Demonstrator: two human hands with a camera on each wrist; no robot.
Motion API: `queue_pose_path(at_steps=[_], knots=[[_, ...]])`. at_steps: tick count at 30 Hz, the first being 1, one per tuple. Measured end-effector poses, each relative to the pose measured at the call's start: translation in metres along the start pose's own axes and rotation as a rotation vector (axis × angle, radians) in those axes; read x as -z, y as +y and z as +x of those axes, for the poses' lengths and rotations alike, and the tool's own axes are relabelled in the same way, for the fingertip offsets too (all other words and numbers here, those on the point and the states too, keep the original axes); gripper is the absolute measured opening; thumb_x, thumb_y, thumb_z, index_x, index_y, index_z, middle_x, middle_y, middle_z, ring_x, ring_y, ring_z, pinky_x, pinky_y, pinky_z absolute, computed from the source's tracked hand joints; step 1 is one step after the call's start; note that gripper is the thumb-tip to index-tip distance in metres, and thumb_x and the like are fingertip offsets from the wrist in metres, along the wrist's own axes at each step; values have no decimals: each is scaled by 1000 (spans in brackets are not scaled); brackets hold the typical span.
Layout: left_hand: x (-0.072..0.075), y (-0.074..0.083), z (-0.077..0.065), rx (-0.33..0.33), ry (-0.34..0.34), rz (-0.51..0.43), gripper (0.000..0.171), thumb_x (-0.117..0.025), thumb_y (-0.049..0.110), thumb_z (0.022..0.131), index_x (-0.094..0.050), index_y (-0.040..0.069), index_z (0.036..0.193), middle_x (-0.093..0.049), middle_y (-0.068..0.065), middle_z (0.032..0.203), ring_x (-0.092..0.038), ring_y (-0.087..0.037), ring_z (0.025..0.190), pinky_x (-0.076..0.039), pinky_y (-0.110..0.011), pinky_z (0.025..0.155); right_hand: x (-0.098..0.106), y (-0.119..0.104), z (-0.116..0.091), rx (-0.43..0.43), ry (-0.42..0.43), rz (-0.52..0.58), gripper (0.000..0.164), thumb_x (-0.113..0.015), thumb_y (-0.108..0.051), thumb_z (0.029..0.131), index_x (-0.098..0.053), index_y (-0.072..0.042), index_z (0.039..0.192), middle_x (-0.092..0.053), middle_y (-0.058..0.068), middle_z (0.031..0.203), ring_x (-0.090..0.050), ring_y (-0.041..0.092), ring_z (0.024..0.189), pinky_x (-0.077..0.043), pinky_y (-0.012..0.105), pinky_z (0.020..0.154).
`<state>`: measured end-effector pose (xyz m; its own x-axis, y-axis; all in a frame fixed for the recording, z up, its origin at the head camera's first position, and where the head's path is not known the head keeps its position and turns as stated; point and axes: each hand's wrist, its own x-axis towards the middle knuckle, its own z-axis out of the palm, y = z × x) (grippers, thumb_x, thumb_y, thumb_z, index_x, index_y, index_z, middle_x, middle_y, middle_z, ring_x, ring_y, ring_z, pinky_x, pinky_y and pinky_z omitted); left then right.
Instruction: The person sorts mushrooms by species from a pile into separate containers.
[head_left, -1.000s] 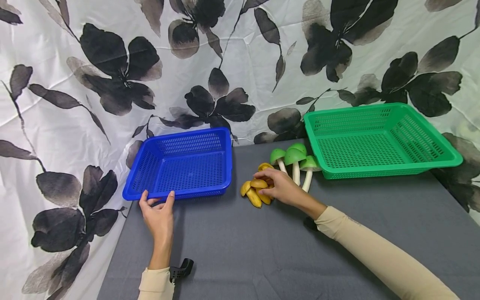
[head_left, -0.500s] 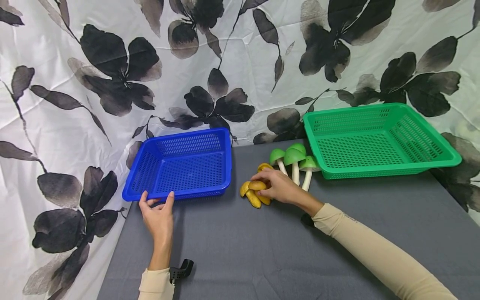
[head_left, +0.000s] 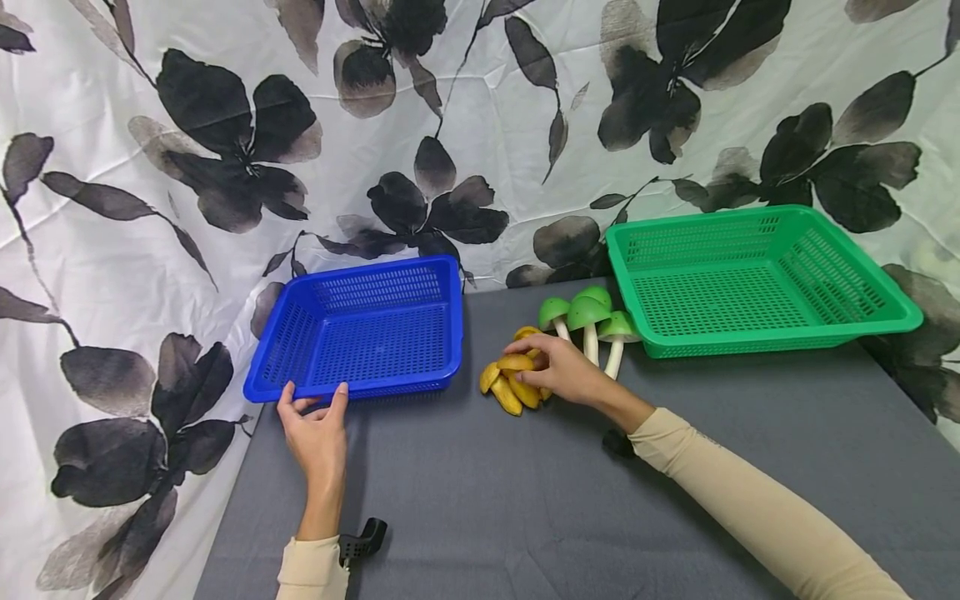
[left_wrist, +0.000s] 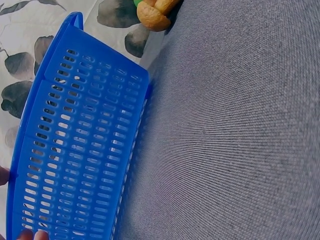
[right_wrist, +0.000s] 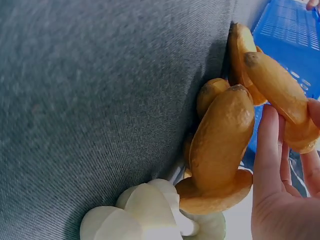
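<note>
My left hand (head_left: 317, 442) holds the front rim of a blue plastic basket (head_left: 408, 385) at the left of the table. In the left wrist view, its fingertips (left_wrist: 41, 235) show against the basket's slotted side. My right hand (head_left: 566, 373) is at a cluster of yellow-brown toy mushrooms (head_left: 506, 397) right of the basket. The right wrist view shows thumb and fingers pinching one yellow-brown mushroom (right_wrist: 277, 85) by its cap, stem pointing away from the palm. Other yellow-brown mushrooms (right_wrist: 220, 140) lie close beside it, partly hidden by the hand in the head view.
Several green-capped mushrooms (head_left: 588, 313) with white stems lie just behind the right hand, against a green plastic basket (head_left: 750, 342) at the back right. A grey cloth (head_left: 480, 517) covers the table. A floral curtain (head_left: 480, 100) hangs directly behind the baskets.
The right hand shifts only slightly at the yellow-brown mushrooms, and the one in its fingers has tilted a little. The left hand and both baskets stay in place.
</note>
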<state>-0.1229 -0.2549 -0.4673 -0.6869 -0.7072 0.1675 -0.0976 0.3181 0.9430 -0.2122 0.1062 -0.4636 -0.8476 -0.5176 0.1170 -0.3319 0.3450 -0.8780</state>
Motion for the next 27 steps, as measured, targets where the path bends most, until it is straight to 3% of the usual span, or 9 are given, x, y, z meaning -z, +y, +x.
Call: queue_pose_path(at_steps=[7, 13, 19, 27], knots=[[0, 0, 0, 2, 0, 0, 89, -82, 43, 85, -35, 17, 155, -60, -8, 119, -61, -11, 74, -43, -20, 66, 7, -3, 1, -48, 31, 182, 39, -76, -9, 91, -65, -7, 129, -62, 15, 127, -69, 24, 90, -58, 28, 72], [0, -1, 0, -5, 8, -5, 89, -83, 41, 85, -36, 13, 155, -61, -9, 118, -61, -11, 73, -43, -21, 67, 13, -13, 1, -117, 30, 308, 40, -77, -16, 92, -64, -12, 130, -60, 12, 129, -67, 26, 92, -61, 40, 75], [0, -1, 0, 0, 8, 7, 89, -82, 43, 85, -35, 17, 155, -61, -9, 119, -61, -9, 74, -43, -21, 68, 19, -21, 2, -146, 36, 368, 42, -78, -21, 92, -62, -13, 131, -60, 12, 129, -68, 28, 91, -59, 50, 82], [1, -2, -1, -1, 5, 3, 89, -82, 43, 85, -35, 16, 155, -60, -9, 120, -62, -13, 76, -43, -19, 66, 24, -34, 9, -181, 56, 425, 47, -81, -25, 89, -62, -15, 131, -63, 10, 130, -67, 28, 98, -60, 46, 83]])
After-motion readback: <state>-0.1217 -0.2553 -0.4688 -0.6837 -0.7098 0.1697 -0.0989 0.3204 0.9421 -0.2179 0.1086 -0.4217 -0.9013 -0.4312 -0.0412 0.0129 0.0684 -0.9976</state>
